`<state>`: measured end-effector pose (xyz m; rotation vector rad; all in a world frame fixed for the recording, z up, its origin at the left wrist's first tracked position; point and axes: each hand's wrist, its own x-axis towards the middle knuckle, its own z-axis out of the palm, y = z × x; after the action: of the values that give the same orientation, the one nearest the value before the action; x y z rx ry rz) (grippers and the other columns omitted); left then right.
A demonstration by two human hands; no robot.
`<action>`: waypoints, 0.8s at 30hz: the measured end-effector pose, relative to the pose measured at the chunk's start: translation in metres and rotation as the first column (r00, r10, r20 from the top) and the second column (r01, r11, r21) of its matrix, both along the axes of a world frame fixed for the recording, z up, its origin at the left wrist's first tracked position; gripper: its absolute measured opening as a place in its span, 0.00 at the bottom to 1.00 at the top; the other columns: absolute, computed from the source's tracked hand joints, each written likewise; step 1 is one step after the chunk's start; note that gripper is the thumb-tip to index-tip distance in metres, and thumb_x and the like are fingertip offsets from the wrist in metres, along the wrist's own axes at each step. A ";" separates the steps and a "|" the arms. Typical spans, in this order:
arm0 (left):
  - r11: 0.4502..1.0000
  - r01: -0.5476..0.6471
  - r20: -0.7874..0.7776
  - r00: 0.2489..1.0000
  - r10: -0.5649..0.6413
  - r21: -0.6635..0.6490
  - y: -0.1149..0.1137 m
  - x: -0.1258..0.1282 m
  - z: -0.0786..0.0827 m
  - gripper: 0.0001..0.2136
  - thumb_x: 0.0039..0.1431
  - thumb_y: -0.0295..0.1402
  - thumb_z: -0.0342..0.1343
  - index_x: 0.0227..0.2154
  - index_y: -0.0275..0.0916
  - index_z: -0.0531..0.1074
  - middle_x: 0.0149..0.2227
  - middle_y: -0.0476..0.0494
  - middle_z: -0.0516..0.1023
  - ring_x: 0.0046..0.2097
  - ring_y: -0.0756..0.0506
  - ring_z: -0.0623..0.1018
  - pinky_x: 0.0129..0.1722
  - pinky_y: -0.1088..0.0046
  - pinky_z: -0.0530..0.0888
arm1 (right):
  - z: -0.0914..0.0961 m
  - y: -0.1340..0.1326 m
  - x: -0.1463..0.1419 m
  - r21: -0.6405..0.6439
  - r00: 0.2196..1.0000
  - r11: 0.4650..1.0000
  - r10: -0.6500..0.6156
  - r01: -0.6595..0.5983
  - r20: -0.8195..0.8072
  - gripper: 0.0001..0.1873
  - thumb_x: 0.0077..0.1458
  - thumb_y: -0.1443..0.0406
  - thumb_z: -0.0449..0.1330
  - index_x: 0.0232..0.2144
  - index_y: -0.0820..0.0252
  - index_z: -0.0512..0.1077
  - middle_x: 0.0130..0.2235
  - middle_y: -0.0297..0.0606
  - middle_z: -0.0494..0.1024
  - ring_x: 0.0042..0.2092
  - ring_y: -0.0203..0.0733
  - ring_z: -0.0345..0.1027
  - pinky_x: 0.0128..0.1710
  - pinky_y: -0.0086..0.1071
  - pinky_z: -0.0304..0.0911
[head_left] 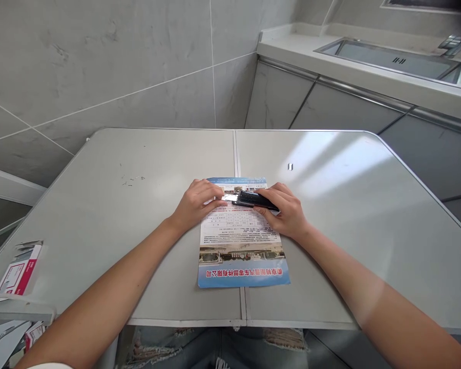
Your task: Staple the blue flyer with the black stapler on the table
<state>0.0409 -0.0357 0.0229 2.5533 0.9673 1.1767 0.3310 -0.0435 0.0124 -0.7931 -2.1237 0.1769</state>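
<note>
A printed flyer (242, 251) with a blue border and red characters lies on the grey folding table (138, 205), across its centre seam. A black stapler (255, 200) with a silver front end rests on the flyer's upper part. My right hand (288, 212) is wrapped round the stapler's rear. My left hand (195, 202) rests on the flyer's left side, its fingertips pinching the silver front end of the stapler.
A small pale item (290, 166) lies on the table beyond the flyer. A red and white box (17, 274) sits at the table's left edge above some papers (3, 338). A counter with a steel sink (392, 59) stands at the back right.
</note>
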 end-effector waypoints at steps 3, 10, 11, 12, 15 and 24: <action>0.999 0.013 -0.029 0.999 -0.013 -0.029 -0.001 0.000 0.000 0.07 0.69 0.38 0.61 0.37 0.43 0.73 0.37 0.49 0.84 0.40 0.47 0.78 0.45 0.64 0.67 | -0.001 0.000 0.000 -0.004 1.000 1.000 0.016 -0.016 0.014 0.17 0.64 0.63 0.63 0.55 0.53 0.73 0.40 0.41 0.82 0.39 0.49 0.71 0.40 0.45 0.68; 0.997 -0.024 -0.035 0.999 0.021 -0.069 -0.002 0.001 0.001 0.11 0.69 0.40 0.60 0.32 0.41 0.71 0.40 0.47 0.84 0.40 0.46 0.77 0.42 0.65 0.65 | -0.001 -0.001 0.000 -0.010 0.999 1.000 0.028 -0.028 0.027 0.18 0.64 0.63 0.63 0.55 0.53 0.72 0.40 0.41 0.82 0.38 0.49 0.70 0.40 0.45 0.68; 0.997 -0.016 -0.046 0.999 0.012 -0.075 -0.002 0.001 0.001 0.11 0.70 0.40 0.60 0.32 0.41 0.71 0.40 0.47 0.84 0.40 0.46 0.77 0.42 0.65 0.65 | 0.000 -0.002 0.000 -0.010 0.999 0.999 0.032 -0.032 0.034 0.18 0.64 0.63 0.63 0.55 0.53 0.72 0.40 0.41 0.82 0.38 0.49 0.70 0.40 0.45 0.68; 0.997 -0.009 -0.057 0.998 0.004 -0.079 -0.002 0.002 0.002 0.11 0.70 0.40 0.59 0.32 0.41 0.71 0.39 0.47 0.84 0.40 0.46 0.77 0.42 0.65 0.65 | 0.001 -0.002 -0.001 -0.008 0.999 0.999 0.036 -0.036 0.039 0.18 0.64 0.64 0.63 0.55 0.53 0.72 0.40 0.41 0.82 0.38 0.49 0.70 0.40 0.45 0.67; 0.996 -0.005 -0.061 0.998 -0.001 -0.085 -0.002 0.002 0.002 0.11 0.70 0.39 0.59 0.32 0.41 0.71 0.39 0.47 0.84 0.41 0.46 0.77 0.42 0.65 0.65 | 0.002 -0.003 -0.001 0.000 0.998 0.999 0.045 -0.045 0.038 0.18 0.64 0.64 0.63 0.55 0.54 0.72 0.40 0.41 0.82 0.39 0.48 0.70 0.40 0.44 0.67; 0.996 0.043 -0.013 0.999 -0.044 -0.084 -0.002 0.003 0.001 0.08 0.68 0.36 0.61 0.34 0.41 0.71 0.38 0.48 0.83 0.40 0.47 0.77 0.42 0.66 0.65 | 0.002 -0.004 -0.001 0.012 0.998 0.999 0.040 -0.041 0.039 0.17 0.64 0.64 0.62 0.55 0.53 0.72 0.41 0.41 0.83 0.39 0.49 0.71 0.40 0.45 0.69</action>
<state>0.0439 -0.0377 0.0240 2.5075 0.9390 1.0840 0.3301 -0.0470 0.0144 -0.7521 -2.1765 0.1702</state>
